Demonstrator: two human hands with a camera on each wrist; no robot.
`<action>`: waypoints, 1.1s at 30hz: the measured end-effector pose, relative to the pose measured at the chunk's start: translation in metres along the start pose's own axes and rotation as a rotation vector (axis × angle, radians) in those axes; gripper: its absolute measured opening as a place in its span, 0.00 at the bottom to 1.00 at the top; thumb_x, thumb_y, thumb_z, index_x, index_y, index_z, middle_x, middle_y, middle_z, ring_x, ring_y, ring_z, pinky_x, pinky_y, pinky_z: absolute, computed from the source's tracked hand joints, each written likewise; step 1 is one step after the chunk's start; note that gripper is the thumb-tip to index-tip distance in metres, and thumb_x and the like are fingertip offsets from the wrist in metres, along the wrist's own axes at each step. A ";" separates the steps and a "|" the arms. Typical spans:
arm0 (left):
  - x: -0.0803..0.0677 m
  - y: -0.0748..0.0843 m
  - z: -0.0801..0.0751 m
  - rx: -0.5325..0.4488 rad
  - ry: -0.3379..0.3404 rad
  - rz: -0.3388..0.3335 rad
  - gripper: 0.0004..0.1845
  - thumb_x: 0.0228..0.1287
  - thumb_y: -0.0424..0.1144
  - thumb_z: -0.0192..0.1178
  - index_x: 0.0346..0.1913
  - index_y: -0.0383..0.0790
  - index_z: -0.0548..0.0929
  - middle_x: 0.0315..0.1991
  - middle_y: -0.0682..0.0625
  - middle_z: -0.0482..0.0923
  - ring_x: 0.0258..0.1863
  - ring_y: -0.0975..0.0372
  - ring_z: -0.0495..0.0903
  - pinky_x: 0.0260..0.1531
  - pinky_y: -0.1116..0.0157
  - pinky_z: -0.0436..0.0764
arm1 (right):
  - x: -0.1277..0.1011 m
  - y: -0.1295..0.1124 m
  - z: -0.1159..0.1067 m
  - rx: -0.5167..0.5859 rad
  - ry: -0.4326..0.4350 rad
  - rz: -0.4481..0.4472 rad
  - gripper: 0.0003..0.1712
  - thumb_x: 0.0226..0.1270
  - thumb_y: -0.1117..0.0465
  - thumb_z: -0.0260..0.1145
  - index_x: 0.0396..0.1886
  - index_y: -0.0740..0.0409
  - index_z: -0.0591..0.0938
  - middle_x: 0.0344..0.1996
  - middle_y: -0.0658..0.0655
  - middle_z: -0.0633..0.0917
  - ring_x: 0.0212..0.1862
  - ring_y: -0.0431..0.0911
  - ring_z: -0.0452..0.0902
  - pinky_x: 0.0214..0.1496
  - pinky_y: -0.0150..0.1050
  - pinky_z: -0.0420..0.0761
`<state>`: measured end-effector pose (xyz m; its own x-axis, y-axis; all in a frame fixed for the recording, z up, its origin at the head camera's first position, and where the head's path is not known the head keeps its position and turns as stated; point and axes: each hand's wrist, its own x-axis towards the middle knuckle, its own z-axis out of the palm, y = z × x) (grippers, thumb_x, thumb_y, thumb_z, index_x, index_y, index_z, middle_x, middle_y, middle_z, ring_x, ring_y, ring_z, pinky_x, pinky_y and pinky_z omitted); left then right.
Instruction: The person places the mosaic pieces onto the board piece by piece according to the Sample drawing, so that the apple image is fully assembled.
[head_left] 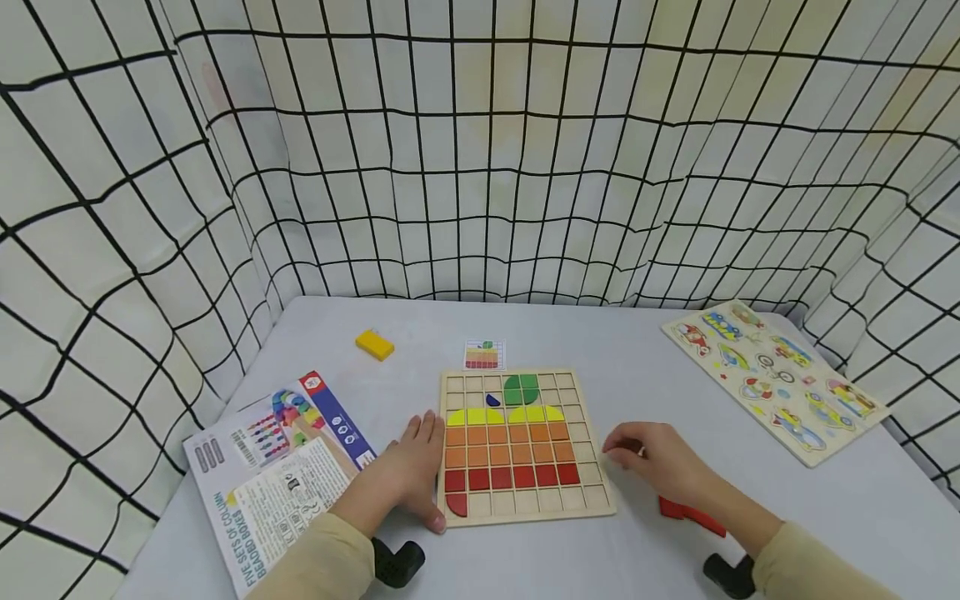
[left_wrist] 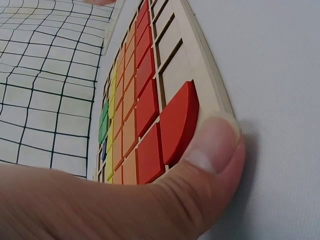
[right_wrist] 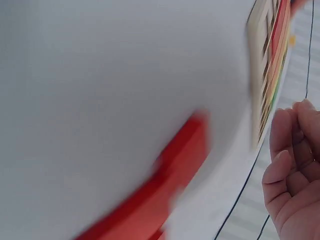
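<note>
A wooden grid board (head_left: 592, 467) lies at the table's middle, filled with red, orange and yellow squares and green and blue pieces on top. My left hand (head_left: 415, 468) lies flat along its left edge, fingers straight. Its thumb (left_wrist: 215, 150) presses the board's near left corner beside a red quarter-round piece (left_wrist: 177, 122). My right hand (head_left: 651, 461) hovers just right of the board with its fingers (right_wrist: 295, 165) loosely curled; nothing shows in them. Loose red pieces (head_left: 686, 512) lie on the table under that wrist, blurred in the right wrist view (right_wrist: 165, 195).
A small pattern card (head_left: 484, 354) lies behind the board, and a yellow block (head_left: 374, 343) sits at the back left. A printed box (head_left: 277, 467) lies left of my left hand. A vehicle peg puzzle (head_left: 776, 379) is at the right. Grid-patterned cloth walls surround the table.
</note>
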<state>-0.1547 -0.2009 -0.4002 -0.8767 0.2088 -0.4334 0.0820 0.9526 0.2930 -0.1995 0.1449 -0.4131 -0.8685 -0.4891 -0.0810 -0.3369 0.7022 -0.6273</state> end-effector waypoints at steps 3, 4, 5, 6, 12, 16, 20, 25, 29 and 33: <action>0.000 -0.002 0.000 -0.012 -0.001 0.001 0.69 0.37 0.47 0.85 0.79 0.26 0.53 0.82 0.31 0.47 0.82 0.37 0.45 0.73 0.35 0.61 | -0.018 0.026 -0.018 -0.014 0.017 0.062 0.06 0.71 0.65 0.67 0.44 0.54 0.87 0.35 0.48 0.87 0.35 0.38 0.78 0.35 0.29 0.81; 0.000 -0.003 0.000 -0.011 0.002 0.002 0.69 0.37 0.47 0.85 0.79 0.26 0.53 0.81 0.31 0.47 0.82 0.37 0.45 0.73 0.35 0.61 | -0.023 0.033 -0.023 -0.025 0.024 0.077 0.07 0.70 0.65 0.67 0.45 0.55 0.87 0.36 0.48 0.87 0.36 0.38 0.78 0.36 0.29 0.81; -0.001 -0.004 0.000 -0.011 0.005 0.004 0.69 0.37 0.47 0.85 0.79 0.25 0.53 0.81 0.31 0.47 0.82 0.37 0.45 0.72 0.35 0.61 | -0.029 0.039 -0.027 -0.032 0.029 0.092 0.07 0.70 0.65 0.67 0.45 0.55 0.87 0.37 0.49 0.88 0.36 0.38 0.78 0.37 0.28 0.82; -0.001 -0.005 0.000 -0.011 0.011 0.007 0.69 0.36 0.48 0.85 0.78 0.25 0.53 0.81 0.30 0.47 0.81 0.37 0.45 0.72 0.35 0.61 | -0.034 0.045 -0.030 -0.040 0.035 0.104 0.08 0.70 0.65 0.68 0.46 0.55 0.87 0.38 0.49 0.88 0.37 0.38 0.78 0.37 0.28 0.82; -0.001 -0.007 0.001 -0.004 0.012 0.020 0.70 0.37 0.49 0.86 0.78 0.24 0.53 0.81 0.29 0.47 0.81 0.36 0.46 0.72 0.35 0.62 | -0.051 0.061 -0.036 -0.046 0.007 0.095 0.09 0.68 0.61 0.70 0.46 0.54 0.88 0.39 0.48 0.88 0.36 0.32 0.76 0.37 0.28 0.81; 0.000 -0.007 0.001 0.000 0.010 0.017 0.70 0.37 0.49 0.86 0.78 0.24 0.53 0.81 0.29 0.47 0.81 0.36 0.46 0.71 0.35 0.63 | -0.053 0.059 -0.028 -0.102 -0.065 0.038 0.10 0.62 0.50 0.76 0.42 0.46 0.89 0.37 0.41 0.85 0.38 0.31 0.72 0.40 0.29 0.80; 0.000 -0.006 0.002 -0.006 0.011 0.013 0.70 0.37 0.49 0.86 0.78 0.24 0.53 0.81 0.29 0.47 0.81 0.35 0.46 0.71 0.35 0.63 | -0.053 0.054 -0.021 -0.187 -0.076 0.008 0.12 0.55 0.47 0.80 0.35 0.41 0.86 0.32 0.38 0.80 0.38 0.35 0.68 0.38 0.29 0.76; -0.001 -0.003 0.000 -0.001 0.012 0.015 0.70 0.37 0.49 0.86 0.78 0.24 0.53 0.81 0.29 0.47 0.81 0.35 0.46 0.71 0.34 0.63 | -0.055 0.049 -0.018 -0.191 -0.065 0.017 0.13 0.54 0.49 0.81 0.32 0.40 0.83 0.31 0.39 0.79 0.39 0.36 0.68 0.38 0.29 0.76; -0.001 -0.001 -0.001 0.001 0.013 0.016 0.70 0.37 0.48 0.86 0.78 0.23 0.54 0.81 0.29 0.48 0.81 0.35 0.46 0.71 0.34 0.63 | -0.055 0.045 -0.017 -0.075 -0.081 0.023 0.14 0.56 0.52 0.80 0.31 0.43 0.79 0.29 0.40 0.80 0.35 0.33 0.71 0.37 0.28 0.76; -0.001 0.000 -0.001 0.005 0.015 0.019 0.69 0.36 0.48 0.86 0.78 0.23 0.54 0.81 0.29 0.48 0.81 0.35 0.46 0.71 0.35 0.63 | -0.049 0.038 -0.014 -0.002 -0.058 -0.018 0.12 0.60 0.55 0.78 0.31 0.45 0.79 0.28 0.39 0.82 0.33 0.31 0.73 0.33 0.28 0.75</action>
<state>-0.1544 -0.2010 -0.3983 -0.8822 0.2233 -0.4147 0.1008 0.9496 0.2969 -0.1747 0.2024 -0.4223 -0.8398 -0.5308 -0.1140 -0.3534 0.6939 -0.6273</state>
